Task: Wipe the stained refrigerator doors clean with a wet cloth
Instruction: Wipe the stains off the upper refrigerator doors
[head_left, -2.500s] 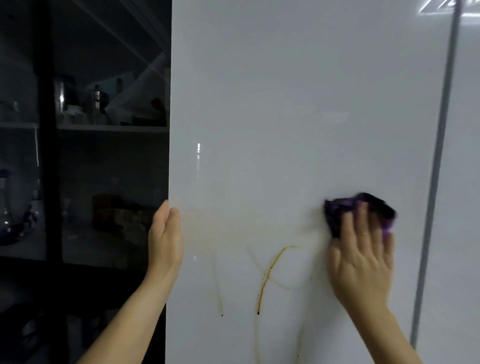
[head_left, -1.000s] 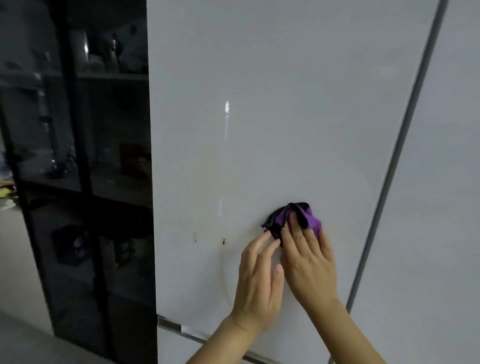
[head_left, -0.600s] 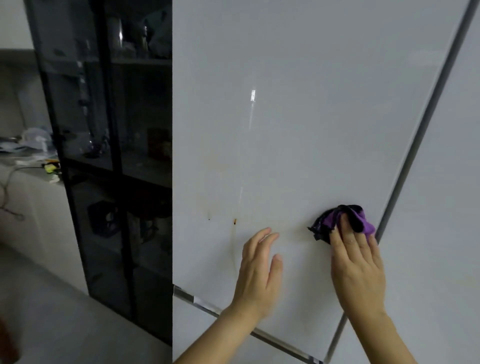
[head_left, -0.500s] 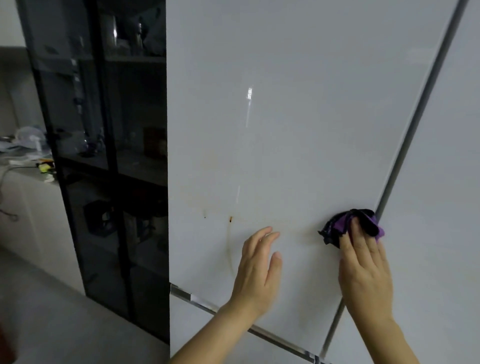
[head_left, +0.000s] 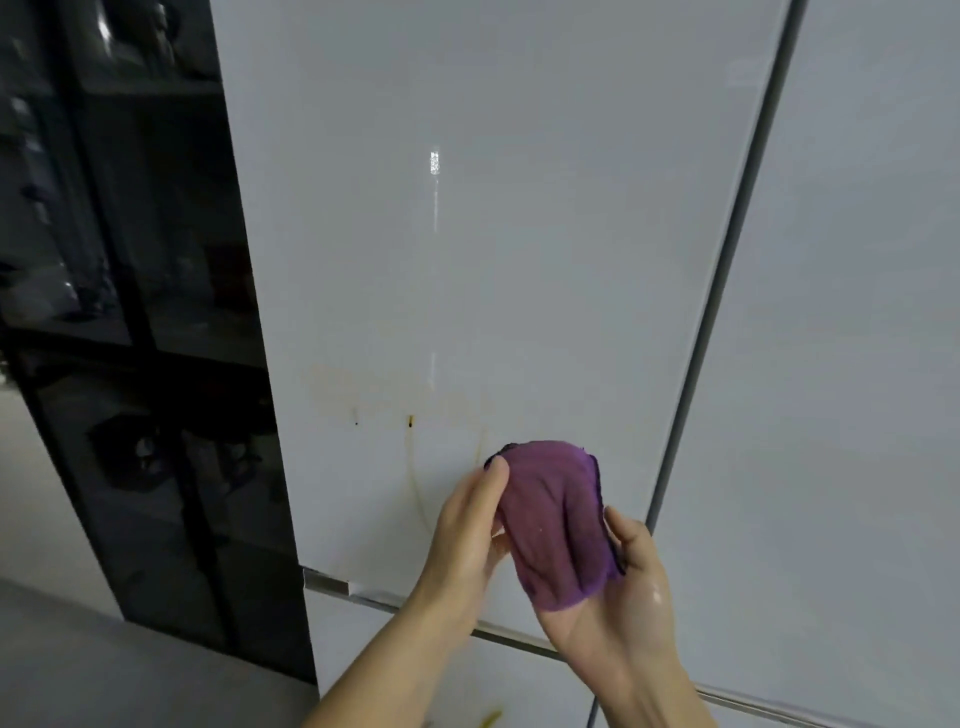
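Fingers (head_left: 494, 473) of left hand (head_left: 462, 535) are pinching purple cloth (head_left: 556, 525); right hand (head_left: 628, 597), thumb curled, is cradling it before stained refrigerator door (head_left: 467, 260)

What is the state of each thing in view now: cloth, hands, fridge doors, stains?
purple cloth, off the door, held between both hands
left hand, grips the cloth's left edge
right hand, palm up under the cloth, fingers hidden
left door, shut, not clean yet
brown drip, not wiped off
right door, shut, no stain visible
lower door, shut, bears a yellow streak
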